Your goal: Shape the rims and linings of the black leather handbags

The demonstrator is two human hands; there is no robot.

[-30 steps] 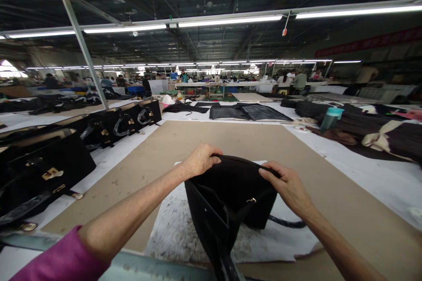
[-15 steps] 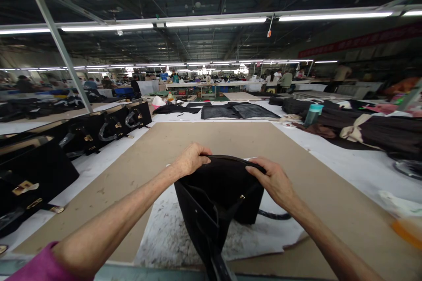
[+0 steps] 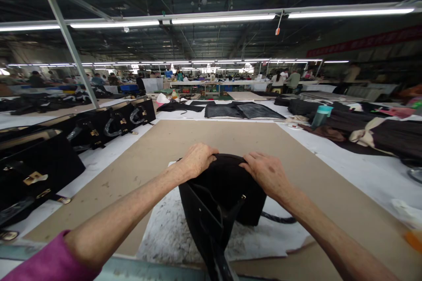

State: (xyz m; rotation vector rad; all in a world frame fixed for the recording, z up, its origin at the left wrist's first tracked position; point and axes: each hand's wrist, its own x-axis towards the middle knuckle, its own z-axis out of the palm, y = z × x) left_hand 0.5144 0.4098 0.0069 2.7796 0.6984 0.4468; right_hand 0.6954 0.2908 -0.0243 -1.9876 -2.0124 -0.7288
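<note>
A black bag stands at the middle of the near part of the table, on a stained white sheet laid over a brown board. Both hands are closed on its far top edge, the left hand toward one end and the right hand toward the other, with a short stretch of edge bowed up between them. Thumbs are on the near side and fingers go over the back, where their tips are hidden; a pinch like this probably holds the thin edge up and lets it be felt along its length. The near side sags toward the person, so the mouth gapes and a small gold metal piece shows inside

One handle lies out on the sheet beyond the bag, to the right; another hangs at the near side, toward the table's edge. The sheet seems placed to keep the bag off the board, though its dark marks suggest much use

Along the left, finished-looking bags stand upright in a row — likely so they keep their shape — with clear wrap on their handles, perhaps against scratches. To the right, a bottle stands beside dark cloth bound with a pale tie, which seems to hold the bundle together
</note>
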